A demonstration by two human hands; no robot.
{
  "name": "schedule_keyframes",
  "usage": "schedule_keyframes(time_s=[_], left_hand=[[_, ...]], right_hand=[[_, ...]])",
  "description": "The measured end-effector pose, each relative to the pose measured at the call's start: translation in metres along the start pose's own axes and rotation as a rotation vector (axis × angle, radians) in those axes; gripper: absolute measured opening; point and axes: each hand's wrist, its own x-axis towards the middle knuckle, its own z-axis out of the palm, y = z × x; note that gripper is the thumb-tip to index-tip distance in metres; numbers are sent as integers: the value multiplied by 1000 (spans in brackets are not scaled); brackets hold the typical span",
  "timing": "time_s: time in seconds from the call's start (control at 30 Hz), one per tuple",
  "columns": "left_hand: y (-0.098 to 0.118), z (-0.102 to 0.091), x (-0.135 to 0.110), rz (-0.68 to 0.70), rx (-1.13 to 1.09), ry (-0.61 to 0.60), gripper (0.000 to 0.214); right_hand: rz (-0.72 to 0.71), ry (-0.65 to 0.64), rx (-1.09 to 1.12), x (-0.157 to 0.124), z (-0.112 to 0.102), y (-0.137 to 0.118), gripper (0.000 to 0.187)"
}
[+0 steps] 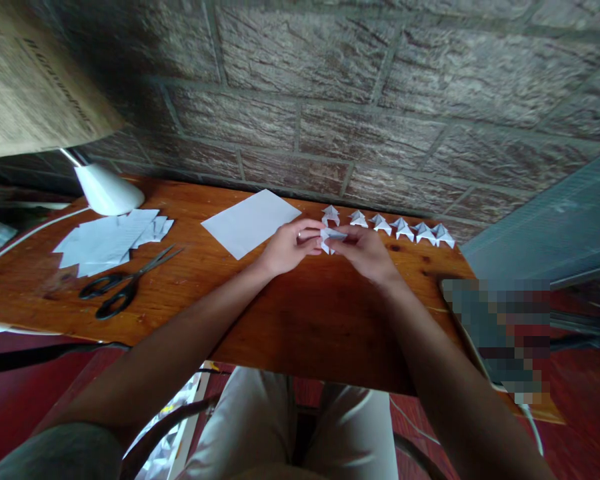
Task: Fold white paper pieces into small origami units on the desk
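Between my two hands is a small folded piece of white paper (pixel 333 235), held just above the wooden table. My left hand (pixel 291 247), with a ring on one finger, pinches its left side. The fingers of my right hand (pixel 367 252) close on its right side, the thumb lying across the front. Just behind my hands, a folded paper figure (pixel 331 214) stands on the table. To its right runs a row of several similar paper figures (pixel 401 228). A flat white sheet (pixel 250 222) lies to the left of my left hand.
On the left are a pile of cut paper pieces (pixel 107 241), black-handled scissors (pixel 125 285) and a lamp's white base (pixel 107 190). A blurred-out flat device (pixel 485 333) with a cable lies at the table's right edge. A stone wall (pixel 330 87) rises behind the table (pixel 300 327).
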Motion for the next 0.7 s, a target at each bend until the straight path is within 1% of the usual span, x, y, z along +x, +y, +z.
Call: schedule_keyframes(time_s=[0.13,0.27,0.33,0.4,0.53,0.6,0.7], left_hand=[[0,0,1,-3,-52,-6,40],[2,-2,1,-11,-61,-1,42],[3,-3,2,-27,-71,14,45],[5,-5,4,-41,-90,58,48],[10,-6,5,-35,-166,175,46],[11,-4,6,-34,-207,203,43],[10,1,5,-53,-244,223,44]], right_hand=[[0,16,-10,-1,-1,0,34],[5,-19,41,0,-2,0,33],[23,-49,90,1,-2,1,37],[65,-55,152,2,-2,1,41],[155,30,252,2,1,0,39],[183,49,300,1,4,0,35],[189,124,384,0,6,-2,31]])
